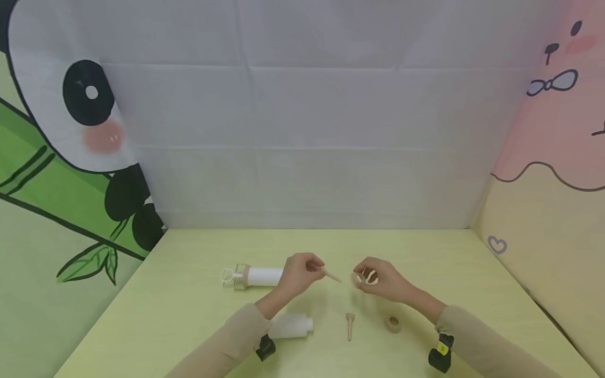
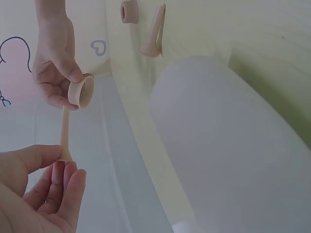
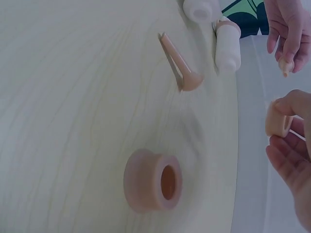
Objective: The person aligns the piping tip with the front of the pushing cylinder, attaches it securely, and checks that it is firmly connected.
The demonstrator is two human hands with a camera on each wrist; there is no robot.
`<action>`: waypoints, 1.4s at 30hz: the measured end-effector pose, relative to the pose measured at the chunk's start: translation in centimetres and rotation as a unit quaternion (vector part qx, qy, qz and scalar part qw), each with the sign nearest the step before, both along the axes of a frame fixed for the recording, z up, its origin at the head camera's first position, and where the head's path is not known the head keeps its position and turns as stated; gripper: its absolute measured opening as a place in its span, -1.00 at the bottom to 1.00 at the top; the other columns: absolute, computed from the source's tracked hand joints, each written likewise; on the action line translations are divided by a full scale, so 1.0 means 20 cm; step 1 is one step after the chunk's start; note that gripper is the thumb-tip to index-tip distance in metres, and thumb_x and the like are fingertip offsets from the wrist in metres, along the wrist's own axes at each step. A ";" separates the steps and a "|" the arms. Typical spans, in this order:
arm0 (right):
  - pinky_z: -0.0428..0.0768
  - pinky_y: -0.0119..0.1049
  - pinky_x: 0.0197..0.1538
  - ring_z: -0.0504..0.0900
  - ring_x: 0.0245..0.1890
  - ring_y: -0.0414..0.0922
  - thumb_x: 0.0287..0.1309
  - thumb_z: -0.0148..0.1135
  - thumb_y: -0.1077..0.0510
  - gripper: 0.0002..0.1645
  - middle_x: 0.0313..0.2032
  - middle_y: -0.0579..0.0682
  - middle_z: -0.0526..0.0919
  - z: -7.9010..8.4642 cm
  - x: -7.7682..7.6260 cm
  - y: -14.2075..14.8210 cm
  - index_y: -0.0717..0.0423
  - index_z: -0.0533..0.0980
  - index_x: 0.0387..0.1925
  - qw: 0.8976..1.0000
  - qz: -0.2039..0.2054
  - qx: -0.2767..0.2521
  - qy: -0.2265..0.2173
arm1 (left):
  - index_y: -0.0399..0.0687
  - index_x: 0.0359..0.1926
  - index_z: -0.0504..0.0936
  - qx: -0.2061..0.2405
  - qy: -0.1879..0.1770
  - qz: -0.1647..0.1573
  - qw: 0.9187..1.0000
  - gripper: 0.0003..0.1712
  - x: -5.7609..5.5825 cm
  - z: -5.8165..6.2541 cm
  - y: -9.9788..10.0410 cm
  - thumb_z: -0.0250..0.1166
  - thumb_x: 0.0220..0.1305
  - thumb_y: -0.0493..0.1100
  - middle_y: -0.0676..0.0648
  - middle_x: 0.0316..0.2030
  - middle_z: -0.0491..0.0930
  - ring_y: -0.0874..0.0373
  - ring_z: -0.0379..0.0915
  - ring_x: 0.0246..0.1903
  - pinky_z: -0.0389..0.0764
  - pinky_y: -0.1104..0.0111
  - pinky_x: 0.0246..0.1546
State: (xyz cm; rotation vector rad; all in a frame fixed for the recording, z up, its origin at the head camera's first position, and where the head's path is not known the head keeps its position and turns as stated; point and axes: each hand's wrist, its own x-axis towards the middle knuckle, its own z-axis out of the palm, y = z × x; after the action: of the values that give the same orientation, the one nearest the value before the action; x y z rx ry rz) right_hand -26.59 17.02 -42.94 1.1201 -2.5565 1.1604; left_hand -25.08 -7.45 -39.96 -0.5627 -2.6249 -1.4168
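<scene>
Between thumb and fingertips my left hand (image 1: 299,273) pinches the flared base of a slim beige nozzle (image 2: 65,131). Its narrow end points toward the other hand. My right hand (image 1: 386,281) grips a beige ring (image 2: 81,92), threaded inside, by its rim between thumb and fingers. Both hands are raised above the table, with a small gap between the nozzle and the ring in the head view. Below them lie a second beige nozzle (image 1: 350,326), also seen flared-end nearest in the right wrist view, and a stepped beige collar (image 3: 153,182) with a round hole.
A white cylinder with a beige end and pull handle (image 1: 240,276) lies behind my left hand, partly hidden. Under the left forearm lies a white bottle-like tube (image 1: 290,326). The pale yellow table (image 1: 189,247) meets a grey-white back sheet (image 1: 321,184) and printed side walls.
</scene>
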 end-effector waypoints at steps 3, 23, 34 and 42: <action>0.59 -0.30 -0.36 0.55 -0.36 -0.13 0.00 0.31 0.23 -0.73 -0.31 -0.03 0.57 0.00 0.01 -0.02 0.16 0.52 -0.20 1.000 0.006 -0.016 0.001 | -0.27 -0.35 0.63 0.007 0.005 0.003 1.000 -0.89 0.00 0.00 0.00 0.30 0.05 -0.32 -0.06 -0.49 0.61 0.19 0.52 -0.48 0.53 0.47 -0.47; 0.60 -0.21 -0.28 0.60 -0.31 -0.03 -0.03 0.29 0.35 -0.71 -0.29 0.08 0.59 0.11 0.14 -0.17 0.26 0.50 -0.20 0.993 -0.037 -0.111 -0.009 | -0.25 -0.37 0.64 0.053 0.019 0.028 0.998 -0.89 0.01 0.01 0.05 0.32 0.06 -0.27 -0.08 -0.49 0.63 0.17 0.56 -0.48 0.55 0.47 -0.45; 0.61 -0.30 -0.26 0.60 -0.25 -0.18 -0.01 0.30 0.26 -0.66 -0.22 0.06 0.60 0.00 0.07 -0.16 0.22 0.50 -0.14 0.984 -0.040 -0.174 -0.003 | -0.25 -0.32 0.65 0.073 0.013 0.020 0.997 -0.82 0.03 0.00 0.09 0.35 0.04 -0.23 -0.07 -0.47 0.64 0.13 0.58 -0.43 0.56 0.46 -0.45; 0.59 -0.34 -0.20 0.58 -0.21 -0.19 0.02 0.27 0.31 -0.68 -0.18 0.11 0.60 0.04 0.11 -0.17 0.25 0.49 -0.12 0.978 -0.075 -0.191 -0.039 | -0.22 -0.30 0.66 0.085 0.024 0.017 0.996 -0.77 0.04 0.00 0.13 0.37 0.03 -0.16 -0.07 -0.42 0.66 0.11 0.59 -0.40 0.56 0.47 -0.46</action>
State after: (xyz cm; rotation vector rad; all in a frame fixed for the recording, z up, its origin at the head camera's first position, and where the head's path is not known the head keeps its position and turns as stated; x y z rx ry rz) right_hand -24.43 13.55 -42.05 0.7934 -2.2810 1.5917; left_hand -24.18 -4.95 -39.92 -0.5221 -2.4343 -1.5770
